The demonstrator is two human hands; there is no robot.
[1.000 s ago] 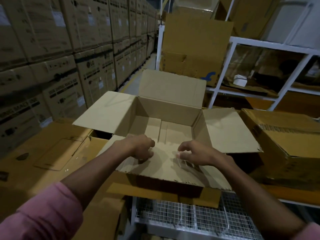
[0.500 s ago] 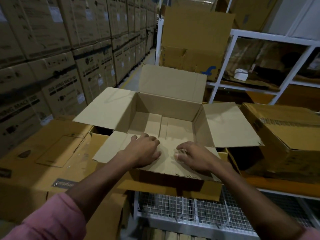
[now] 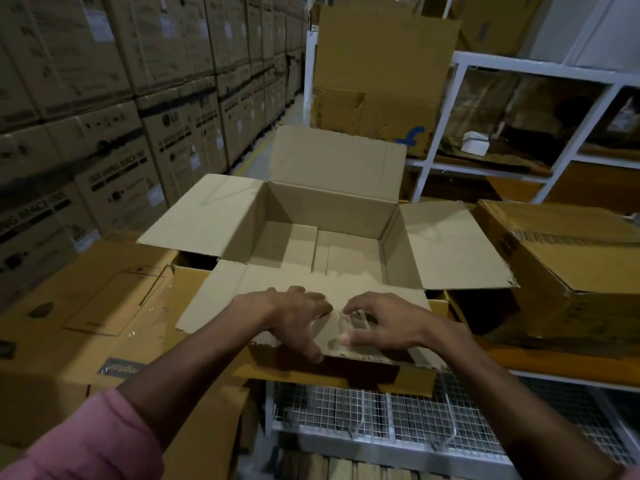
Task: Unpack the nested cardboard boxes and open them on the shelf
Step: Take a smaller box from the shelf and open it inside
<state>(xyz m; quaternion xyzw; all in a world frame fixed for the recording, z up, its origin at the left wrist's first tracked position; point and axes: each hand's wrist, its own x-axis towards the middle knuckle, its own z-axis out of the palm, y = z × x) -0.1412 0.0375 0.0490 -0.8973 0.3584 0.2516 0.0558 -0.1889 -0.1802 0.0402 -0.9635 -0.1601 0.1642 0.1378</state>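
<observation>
Box open, flaps spread.
Near flap pressed by left hand; tape pinched by right hand.

I count two hands: my left hand and right hand. One open cardboard box stands with four flaps spread. One closed box sits to its right, one larger brown box to its left, and one tall worn box stands behind. One small white item lies on the white shelf. The stacked cartons along the left wall are too many for me to count.
</observation>
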